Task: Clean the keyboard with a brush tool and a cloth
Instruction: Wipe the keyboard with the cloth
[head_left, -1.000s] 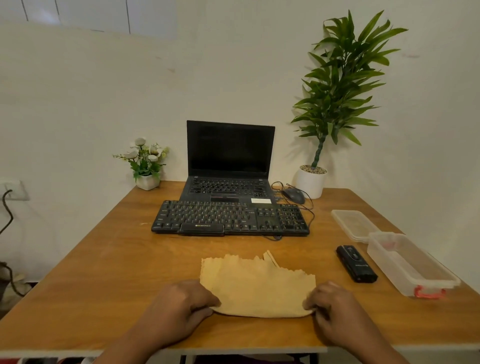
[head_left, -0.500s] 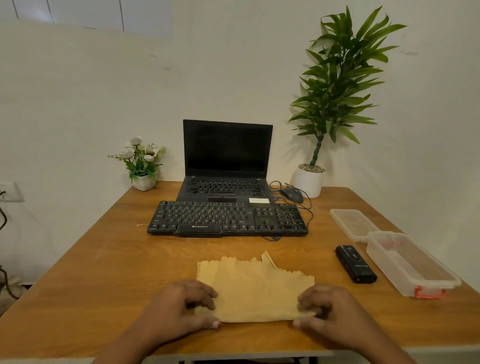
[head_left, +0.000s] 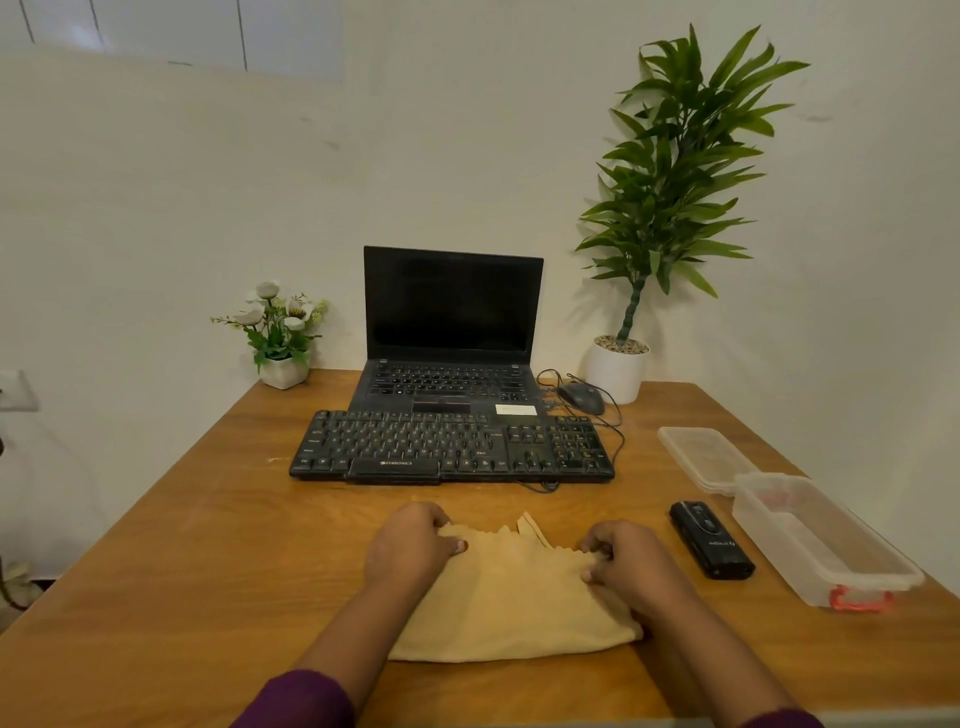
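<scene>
The cloth (head_left: 511, 603) lies flat on the bench (head_left: 171, 561) at the near edge, its long axis running 9 to 3 o'clock, with the pinked far edge toward the keyboard. The left hand (head_left: 408, 543) pinches the far left corner of the cloth, fingers curled narrow over the fabric; the right hand (head_left: 626, 564) pinches the far right corner the same way. Both hands are thus closed on the cloth, one at each end.

The keyboard (head_left: 452, 449) sits at 12 o'clock from the hands, near but apart from the cloth, its long axis also 9 to 3, parallel to the cloth. Both hands look about equally near it. The small black tool (head_left: 710, 539) lies at 3 o'clock, just beside the right hand, so that hand is the nearer one for it. Beyond it stands a clear plastic box (head_left: 826, 540)
</scene>
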